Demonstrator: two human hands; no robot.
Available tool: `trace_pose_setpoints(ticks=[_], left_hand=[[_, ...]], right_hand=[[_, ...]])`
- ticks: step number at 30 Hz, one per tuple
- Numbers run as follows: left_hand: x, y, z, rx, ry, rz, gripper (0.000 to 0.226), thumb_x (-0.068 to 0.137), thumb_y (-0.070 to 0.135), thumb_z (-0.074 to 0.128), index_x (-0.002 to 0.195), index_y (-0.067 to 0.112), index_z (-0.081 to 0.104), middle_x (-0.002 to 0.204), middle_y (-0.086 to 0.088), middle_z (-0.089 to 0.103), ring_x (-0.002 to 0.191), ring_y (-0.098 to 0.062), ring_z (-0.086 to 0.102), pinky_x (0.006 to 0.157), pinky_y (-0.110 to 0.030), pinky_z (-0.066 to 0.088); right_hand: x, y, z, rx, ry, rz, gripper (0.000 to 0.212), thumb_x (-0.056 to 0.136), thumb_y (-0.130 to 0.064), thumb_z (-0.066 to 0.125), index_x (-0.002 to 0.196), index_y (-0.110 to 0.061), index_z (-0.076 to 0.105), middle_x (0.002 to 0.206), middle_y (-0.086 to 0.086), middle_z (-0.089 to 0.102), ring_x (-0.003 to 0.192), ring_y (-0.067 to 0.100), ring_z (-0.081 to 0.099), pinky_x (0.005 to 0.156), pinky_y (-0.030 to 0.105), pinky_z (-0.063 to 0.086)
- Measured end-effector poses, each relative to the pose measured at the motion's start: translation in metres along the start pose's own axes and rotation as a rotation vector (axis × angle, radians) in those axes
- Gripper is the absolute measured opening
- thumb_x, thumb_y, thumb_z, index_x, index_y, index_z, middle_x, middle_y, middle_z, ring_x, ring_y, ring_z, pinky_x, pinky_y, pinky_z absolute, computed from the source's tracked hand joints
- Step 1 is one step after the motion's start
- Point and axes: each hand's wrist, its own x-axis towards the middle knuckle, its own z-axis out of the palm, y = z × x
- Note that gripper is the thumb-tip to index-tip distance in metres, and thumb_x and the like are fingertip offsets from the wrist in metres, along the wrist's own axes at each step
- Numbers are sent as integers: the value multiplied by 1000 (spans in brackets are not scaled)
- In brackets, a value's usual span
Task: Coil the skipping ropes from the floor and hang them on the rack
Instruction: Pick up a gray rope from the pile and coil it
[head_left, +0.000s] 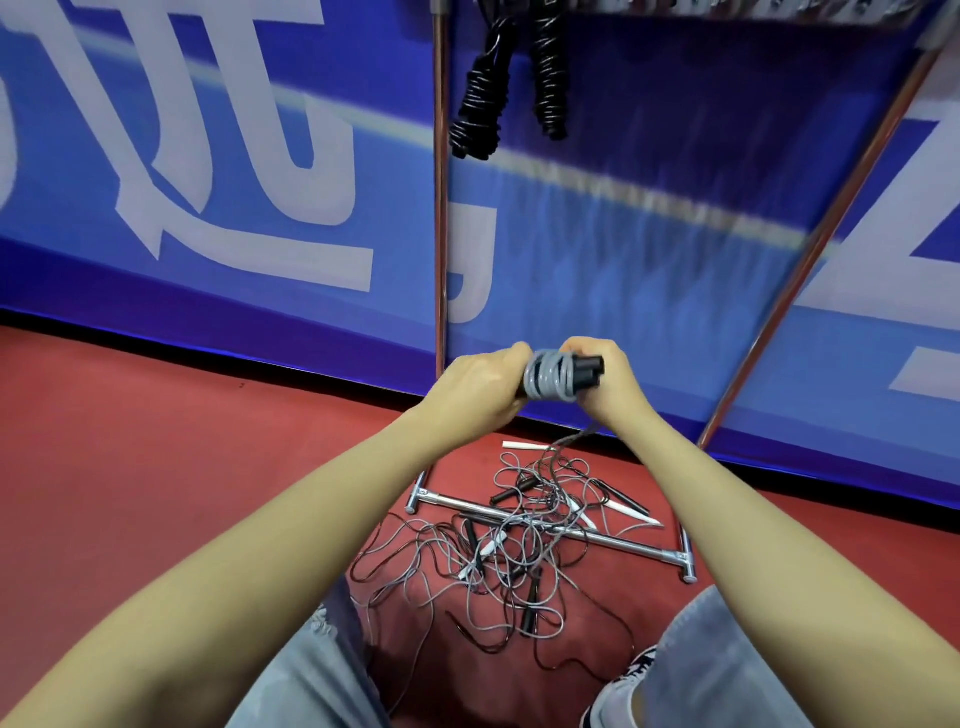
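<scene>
Both hands hold a grey skipping rope at chest height, its cord wound in tight turns around black handles. My left hand grips the left end of the bundle, and my right hand grips the handle end. A loose tail of grey cord drops from the bundle to a tangled pile of ropes on the red floor, grey and black cords with black and white handles. Two coiled black ropes hang from the rack's top bar.
The metal rack's left upright and slanted right upright stand against a blue banner wall. Its base bar lies across the floor under the tangle. My knees in light jeans and a shoe are at the bottom.
</scene>
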Motion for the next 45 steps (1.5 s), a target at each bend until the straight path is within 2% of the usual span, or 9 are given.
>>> trace_pose_setpoints(ticks=[5, 13, 18, 22, 26, 29, 35, 38, 45], left_hand=[[20, 13, 2, -165, -24, -528, 20, 95, 19, 46, 101, 1, 47, 92, -23, 62, 82, -43, 56, 61, -40, 39], [27, -3, 16, 58, -177, -637, 14, 92, 5, 45, 106, 0, 46, 104, -21, 61, 96, -40, 59, 65, -37, 36], [18, -7, 22, 344, -382, -472, 22, 86, -5, 46, 107, 1, 46, 103, -15, 64, 93, -36, 63, 61, -36, 37], [16, -9, 21, 541, -534, -192, 25, 89, -1, 44, 114, 2, 46, 105, -10, 66, 92, -33, 65, 55, -30, 33], [16, -10, 18, 622, -573, 7, 20, 90, 1, 41, 109, 2, 46, 102, -13, 61, 85, -34, 64, 56, -34, 34], [17, -14, 15, 607, -594, -21, 19, 89, 5, 41, 106, 2, 48, 104, -15, 53, 83, -34, 63, 60, -37, 43], [15, -27, 7, 640, -195, 169, 26, 36, 20, 73, 47, 15, 51, 44, 1, 47, 42, -20, 46, 51, -20, 29], [6, -27, 10, 607, -161, 249, 20, 41, 14, 67, 47, 15, 48, 43, 0, 43, 42, -21, 42, 52, -22, 22], [10, -32, 2, 421, 60, 453, 15, 70, 9, 44, 56, 12, 47, 51, -3, 44, 48, -23, 43, 50, -27, 28]], right_hand=[[-5, 0, 8, -89, -18, -26, 31, 90, -27, 54, 68, -6, 54, 70, 16, 60, 71, 33, 56, 65, 39, 44], [-22, -9, 4, -116, -144, -117, 30, 81, -15, 63, 62, 4, 49, 52, 8, 38, 53, 21, 36, 58, 46, 47], [-28, -19, 0, -405, -210, -244, 17, 79, -13, 54, 64, -7, 49, 57, 9, 44, 61, 26, 38, 55, 32, 31], [-32, -30, -6, -872, -111, -442, 20, 93, -16, 40, 104, -17, 57, 100, 6, 62, 90, 33, 59, 62, 32, 31], [-24, -22, 1, -542, 4, -275, 25, 94, -9, 41, 115, -9, 55, 110, 12, 57, 99, 38, 56, 77, 44, 47], [-19, -15, 7, -297, -39, -142, 24, 88, -4, 38, 97, -10, 60, 93, 14, 62, 81, 39, 60, 67, 51, 54], [-19, -23, -1, -184, -93, -89, 30, 83, 2, 33, 88, -7, 61, 83, 15, 66, 46, 8, 55, 39, 30, 47], [-18, -24, -3, -98, -138, -26, 21, 88, -2, 41, 86, -6, 62, 74, 14, 67, 32, 12, 50, 31, 19, 35], [-8, -15, -8, 51, -49, 124, 22, 76, -25, 78, 70, -10, 64, 52, -3, 47, 47, 12, 37, 46, 24, 31]])
